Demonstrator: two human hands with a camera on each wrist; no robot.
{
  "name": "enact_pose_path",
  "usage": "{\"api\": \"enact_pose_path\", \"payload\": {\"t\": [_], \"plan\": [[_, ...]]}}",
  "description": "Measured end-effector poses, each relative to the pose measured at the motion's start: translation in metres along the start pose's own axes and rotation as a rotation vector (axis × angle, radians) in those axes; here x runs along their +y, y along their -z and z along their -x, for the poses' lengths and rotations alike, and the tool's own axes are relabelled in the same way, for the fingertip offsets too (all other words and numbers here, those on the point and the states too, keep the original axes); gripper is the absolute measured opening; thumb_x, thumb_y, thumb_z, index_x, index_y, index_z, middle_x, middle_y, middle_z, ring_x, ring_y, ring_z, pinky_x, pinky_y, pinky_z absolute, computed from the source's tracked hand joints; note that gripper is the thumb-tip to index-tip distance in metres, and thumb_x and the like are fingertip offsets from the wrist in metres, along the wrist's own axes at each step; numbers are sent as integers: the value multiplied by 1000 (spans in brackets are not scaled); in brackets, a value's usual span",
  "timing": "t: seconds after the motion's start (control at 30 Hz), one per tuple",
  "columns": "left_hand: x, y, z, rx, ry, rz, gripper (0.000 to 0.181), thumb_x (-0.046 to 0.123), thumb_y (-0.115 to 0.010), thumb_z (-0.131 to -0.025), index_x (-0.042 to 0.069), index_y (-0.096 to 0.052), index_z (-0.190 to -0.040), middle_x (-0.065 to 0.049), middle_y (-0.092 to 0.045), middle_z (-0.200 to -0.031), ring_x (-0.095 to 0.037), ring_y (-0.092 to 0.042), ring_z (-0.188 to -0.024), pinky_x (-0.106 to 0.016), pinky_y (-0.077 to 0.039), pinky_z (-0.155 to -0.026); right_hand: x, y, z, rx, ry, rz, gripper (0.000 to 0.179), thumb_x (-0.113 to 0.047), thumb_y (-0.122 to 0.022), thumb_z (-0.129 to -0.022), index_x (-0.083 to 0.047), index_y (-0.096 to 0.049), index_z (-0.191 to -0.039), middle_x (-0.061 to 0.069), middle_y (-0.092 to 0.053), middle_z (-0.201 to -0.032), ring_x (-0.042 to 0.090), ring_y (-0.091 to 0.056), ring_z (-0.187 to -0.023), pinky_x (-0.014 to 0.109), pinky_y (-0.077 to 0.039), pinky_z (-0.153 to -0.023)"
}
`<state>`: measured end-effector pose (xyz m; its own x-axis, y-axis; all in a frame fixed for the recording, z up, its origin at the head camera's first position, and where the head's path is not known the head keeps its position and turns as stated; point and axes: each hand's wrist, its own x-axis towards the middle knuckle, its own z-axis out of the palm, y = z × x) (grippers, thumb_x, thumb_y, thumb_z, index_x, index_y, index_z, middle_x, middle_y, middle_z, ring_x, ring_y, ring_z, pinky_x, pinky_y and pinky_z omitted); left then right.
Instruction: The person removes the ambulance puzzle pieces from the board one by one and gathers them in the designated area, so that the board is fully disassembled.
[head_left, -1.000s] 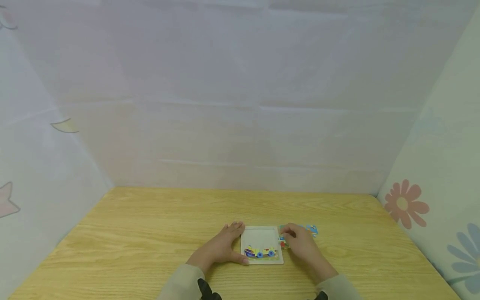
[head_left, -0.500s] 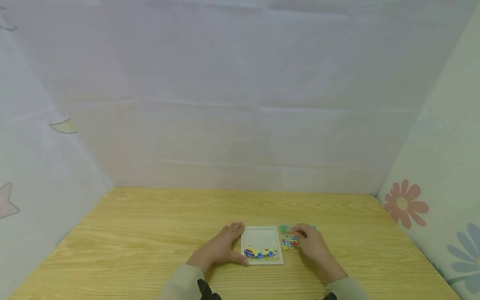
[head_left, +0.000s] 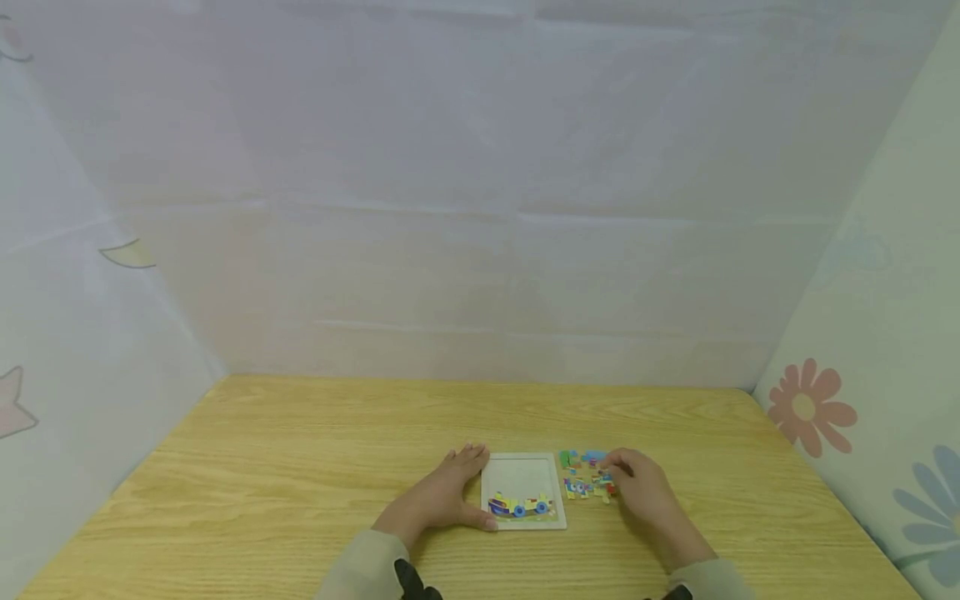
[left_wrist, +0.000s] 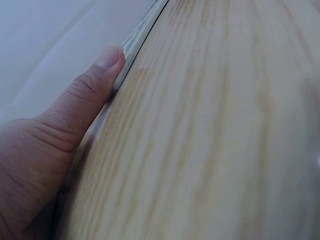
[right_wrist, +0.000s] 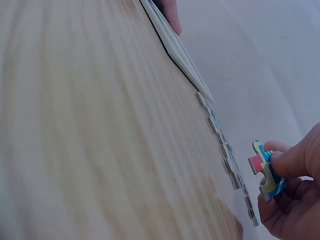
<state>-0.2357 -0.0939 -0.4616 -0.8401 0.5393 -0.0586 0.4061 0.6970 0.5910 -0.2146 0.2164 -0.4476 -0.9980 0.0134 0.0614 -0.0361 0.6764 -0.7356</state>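
A small wooden puzzle tray (head_left: 524, 475) lies on the table, with fitted pieces along its near side showing a yellow and blue vehicle. My left hand (head_left: 442, 493) rests against the tray's left side, fingers at the far corner and thumb at the near edge. In the left wrist view, the straight thumb (left_wrist: 82, 100) touches the tray's edge. My right hand (head_left: 645, 492) is over the right end of the loose puzzle pieces (head_left: 577, 488). The right wrist view shows it pinching one puzzle piece (right_wrist: 270, 175), blue, cream and red, between thumb and fingers, above the table.
The loose pieces lie in a cluster just right of the tray. Around them is a wood-grain table (head_left: 337, 450). Pale cloth walls (head_left: 480, 250) stand behind it and at both sides, with printed flowers (head_left: 804, 407) on the right one.
My right hand has moved to the right, away from the tray and across the loose pieces, uncovering more of them. My left hand and the tray have stayed put.
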Motion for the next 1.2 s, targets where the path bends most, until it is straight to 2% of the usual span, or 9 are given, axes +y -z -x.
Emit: {"api": "enact_pose_path", "payload": {"t": [0.2, 0.4, 0.63, 0.9, 1.03, 1.13, 1.2], "plan": [[0, -1, -1, 1, -2, -7, 109, 59, -73, -63, 8, -26, -147, -9, -19, -154, -34, -10, -142, -53, -15, -113, 6, 7, 2, -3, 7, 15, 16, -1, -50, -91, -3, -64, -98, 12, -62, -107, 33, -56, -105, 49, -47, -90], [0, 0, -1, -4, 1, -7, 108, 59, -74, -63, 7, -26, -146, -9, -19, -154, -33, -10, -142, -53, -15, -113, 11, 12, 1, 14, 17, 69, 14, 0, -51, -90, -3, -65, -93, 9, -63, -99, 31, -57, -100, 48, -48, -85], [0, -1, -1, 0, 4, -7, 109, 58, -74, -62, 7, -27, -146, -9, -20, -154, -34, -11, -141, -53, -15, -113, 16, 14, 1, -7, 8, 64, 14, 1, -51, -89, -4, -64, -93, 8, -63, -99, 33, -57, -101, 49, -48, -86], [0, -1, 0, 3, 3, -14, 109, 60, -73, -62, 8, -27, -146, -9, -19, -154, -33, -11, -142, -53, -15, -113, 19, 14, -1, 16, 24, 98, 12, 2, -55, -87, -3, -66, -90, 10, -63, -95, 31, -59, -96, 47, -50, -82], [0, -1, 0, 5, -4, -18, 109, 60, -73, -62, 8, -27, -146, -8, -19, -154, -32, -11, -142, -52, -15, -113, 20, 15, -1, 11, 21, 95, 12, 3, -56, -87, 0, -66, -92, 11, -62, -96, 24, -59, -84, 37, -51, -70], [-1, -1, -1, 5, -7, -22, 110, 60, -73, -62, 8, -26, -147, -8, -19, -154, -32, -11, -142, -52, -15, -113, 19, 15, 0, -4, 18, 76, 12, 4, -56, -87, 2, -65, -95, 11, -61, -93, 17, -56, -74, 28, -48, -61], [-2, -1, -1, 5, -7, -24, 110, 61, -73, -62, 8, -26, -147, -8, -19, -154, -32, -11, -142, -52, -15, -113, 19, 15, 0, 3, 26, 93, 12, 4, -57, -87, 2, -65, -95, 10, -60, -93, 16, -56, -76, 28, -49, -63]]}}
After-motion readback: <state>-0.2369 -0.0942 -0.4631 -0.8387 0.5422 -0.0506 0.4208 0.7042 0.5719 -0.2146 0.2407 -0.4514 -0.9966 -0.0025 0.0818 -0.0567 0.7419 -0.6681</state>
